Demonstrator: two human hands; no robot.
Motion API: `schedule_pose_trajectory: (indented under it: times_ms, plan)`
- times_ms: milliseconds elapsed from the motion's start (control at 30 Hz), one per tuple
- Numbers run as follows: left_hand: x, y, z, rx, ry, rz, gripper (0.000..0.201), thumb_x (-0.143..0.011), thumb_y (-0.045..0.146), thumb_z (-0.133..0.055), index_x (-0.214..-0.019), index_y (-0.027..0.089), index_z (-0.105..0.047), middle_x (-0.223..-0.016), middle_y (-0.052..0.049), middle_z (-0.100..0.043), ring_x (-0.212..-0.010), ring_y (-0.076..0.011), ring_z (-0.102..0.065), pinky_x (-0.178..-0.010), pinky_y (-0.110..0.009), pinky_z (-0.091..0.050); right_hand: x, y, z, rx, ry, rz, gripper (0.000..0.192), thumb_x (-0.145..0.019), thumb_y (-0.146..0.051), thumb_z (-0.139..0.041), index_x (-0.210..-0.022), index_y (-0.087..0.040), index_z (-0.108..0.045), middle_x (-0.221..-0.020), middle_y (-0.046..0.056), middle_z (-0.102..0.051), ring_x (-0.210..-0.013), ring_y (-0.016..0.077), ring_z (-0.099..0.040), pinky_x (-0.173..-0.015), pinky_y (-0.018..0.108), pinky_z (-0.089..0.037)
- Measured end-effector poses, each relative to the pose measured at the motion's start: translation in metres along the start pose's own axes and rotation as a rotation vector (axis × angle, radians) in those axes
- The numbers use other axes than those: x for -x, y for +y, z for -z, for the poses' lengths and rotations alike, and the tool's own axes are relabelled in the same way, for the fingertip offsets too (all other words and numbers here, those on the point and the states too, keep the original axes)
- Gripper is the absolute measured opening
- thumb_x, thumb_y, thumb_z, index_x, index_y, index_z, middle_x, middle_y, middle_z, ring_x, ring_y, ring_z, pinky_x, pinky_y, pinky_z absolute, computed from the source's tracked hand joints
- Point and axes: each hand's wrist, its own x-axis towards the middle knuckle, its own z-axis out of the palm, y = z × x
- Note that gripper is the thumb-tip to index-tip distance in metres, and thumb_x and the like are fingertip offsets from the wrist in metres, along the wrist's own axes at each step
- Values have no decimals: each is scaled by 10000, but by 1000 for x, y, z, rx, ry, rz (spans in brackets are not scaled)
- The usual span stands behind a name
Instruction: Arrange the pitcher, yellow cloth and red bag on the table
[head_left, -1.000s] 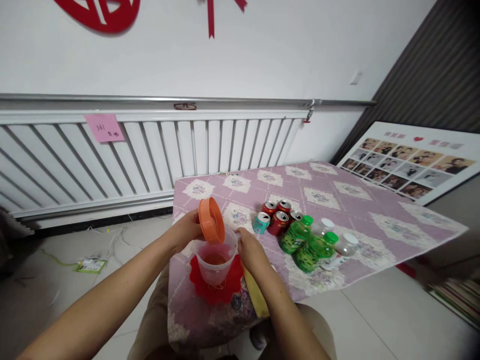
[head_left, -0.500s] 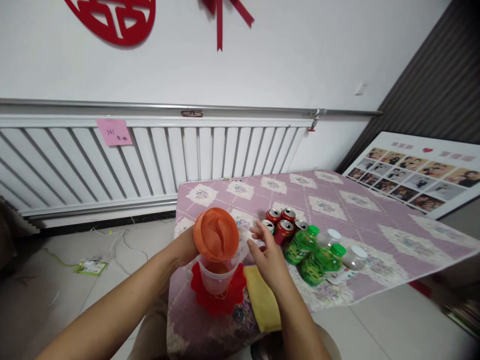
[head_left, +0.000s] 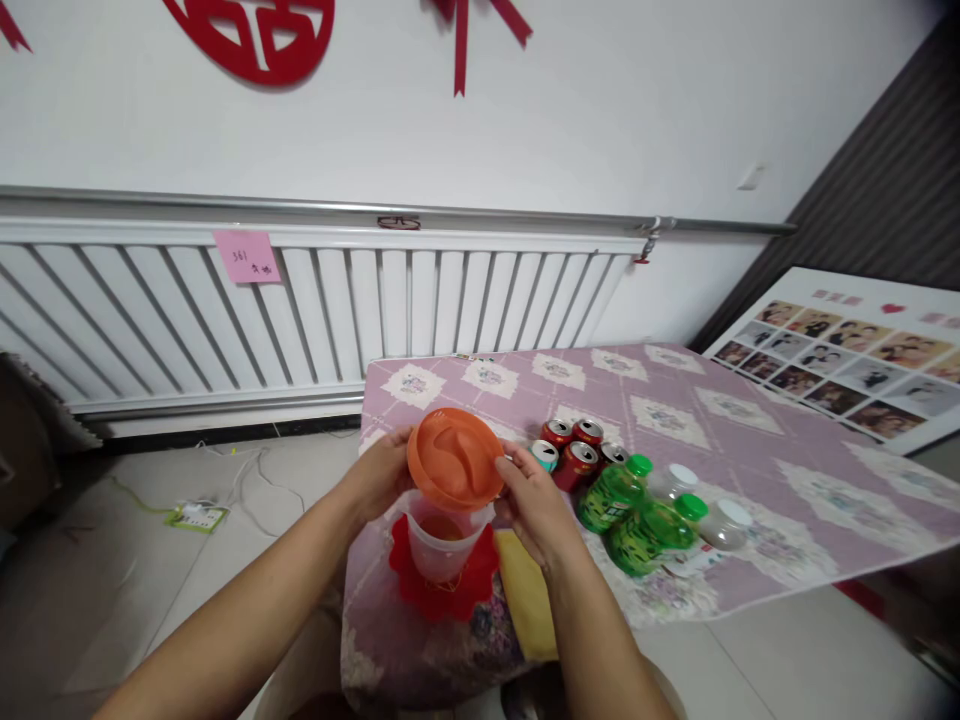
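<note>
An orange lid (head_left: 455,469) is held just above a clear plastic jug (head_left: 441,545) that has reddish liquid at its bottom. My left hand (head_left: 381,475) grips the lid's left edge. At the lid's right edge my right hand (head_left: 531,500) has its fingers on the rim. The jug stands on a red scalloped mat (head_left: 444,588) near the front corner of a table with a purple patterned cloth (head_left: 675,400). The lid hides most of the jug's mouth.
Several drink cans (head_left: 576,452), two green bottles (head_left: 630,505) and clear white-capped bottles (head_left: 712,520) stand right of the jug. A yellow cloth (head_left: 529,605) lies by the mat. A white radiator (head_left: 300,320) lines the wall; a photo board (head_left: 847,350) leans at right.
The orange lid has tipped from upright to nearly flat over the jug's mouth. My right hand left the jug's side and came up to the lid's right edge.
</note>
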Motion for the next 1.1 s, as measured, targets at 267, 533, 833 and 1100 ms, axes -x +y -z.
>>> schedule_pose_trajectory:
  times_ms: [267,533,833,1100]
  plan:
    - [5,26,31,-176,51,4,575,-703,415,-856,-1189,211,-628,-969,-45,-712,-677,-131,-660,-542,-220,-529,-21,3,-9,235,-21,129,486,-739,-465,-720,-1140,-219,-599,-641,-91,-475,-501,93,-444,-408,208,-273]
    - [5,27,77,48,232,-177,431,-699,276,-848,-1071,176,-654,-849,0,-704,-611,-95,-646,-571,-216,-573,-14,-6,-9,237,65,289,707,-780,-547,-717,-1360,-241,-454,-1117,63,-667,-768,156,-629,-507,233,-414]
    - [-2,-64,155,48,703,-107,481,-688,255,-850,-1099,205,-607,-801,27,-673,-613,-85,-630,-560,-182,-510,41,37,89,375,389,254,650,-782,-611,-718,-1302,-258,-553,-1114,98,-708,-807,190,-647,-597,279,-485]
    - [7,-143,154,114,739,-35,377,-823,224,-760,-1142,233,-561,-974,-14,-706,-734,-114,-696,-647,-224,-557,94,74,137,295,594,81,683,-675,-645,-789,-1195,-238,-613,-1107,90,-725,-805,205,-660,-606,300,-525]
